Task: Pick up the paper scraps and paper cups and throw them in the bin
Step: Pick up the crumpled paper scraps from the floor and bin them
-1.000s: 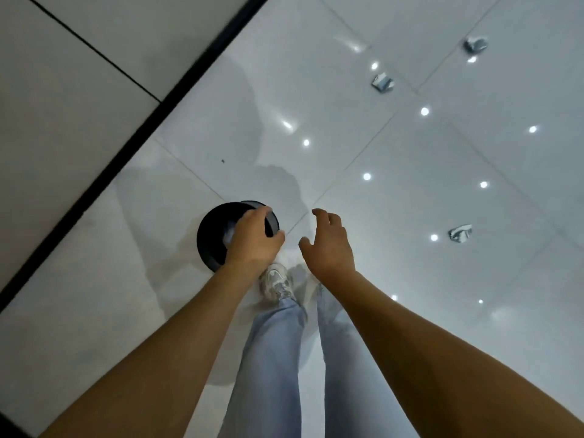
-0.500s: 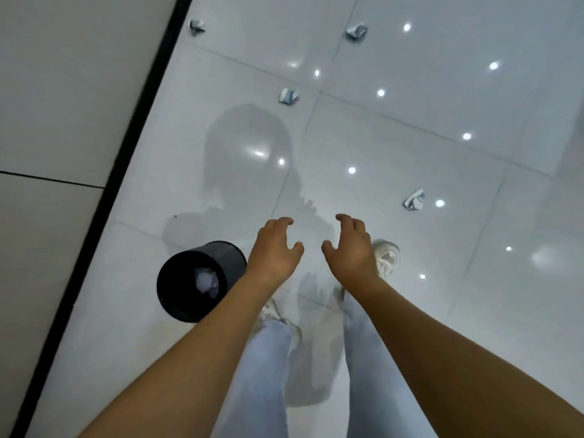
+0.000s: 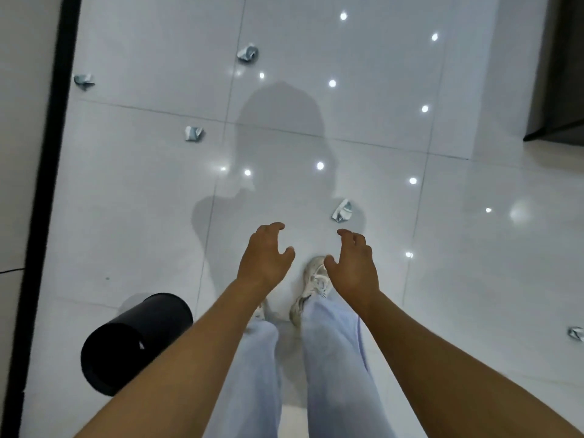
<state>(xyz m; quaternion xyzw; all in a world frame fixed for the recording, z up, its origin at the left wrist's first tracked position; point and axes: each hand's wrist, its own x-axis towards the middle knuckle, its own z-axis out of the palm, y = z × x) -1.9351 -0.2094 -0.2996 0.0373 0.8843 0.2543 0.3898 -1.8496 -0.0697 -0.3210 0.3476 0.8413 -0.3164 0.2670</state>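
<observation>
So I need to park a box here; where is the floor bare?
Bare tiles lie right of the near crumpled paper scrap and between the black round bin and the left scrap. Scraps crowd the far left.
</observation>
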